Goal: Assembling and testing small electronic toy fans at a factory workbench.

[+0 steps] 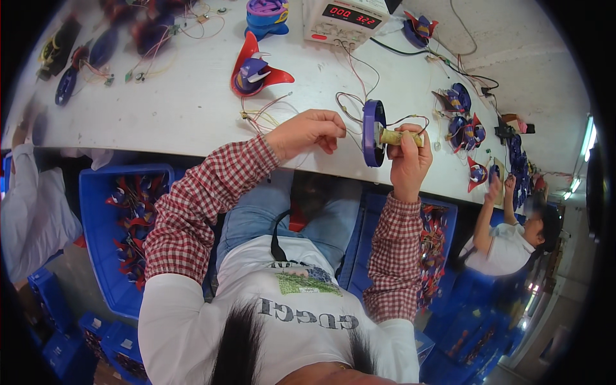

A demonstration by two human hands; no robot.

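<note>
My right hand (409,163) grips a yellowish cylinder (393,137) between thumb and fingers. Joined to the cylinder's left end is a round purple plastic part (369,133), held on edge above the front of the table. Thin wires (410,117) loop over the cylinder, and others run back from the purple part. Just left of that part, my left hand (314,133) is closed with its fingertips together. A thin wire passes close to those fingertips; whether they pinch it is too fine to see. Behind my left hand lies a bundle of wires (256,115) by a red and purple winged toy part (253,74).
A white power supply (340,22) with a lit red display stands at the back, beside a blue tub (266,19) of purple pieces. More wired purple parts (459,99) lie to the right. Blue crates (96,244) flank my legs. A co-worker (507,237) sits at right.
</note>
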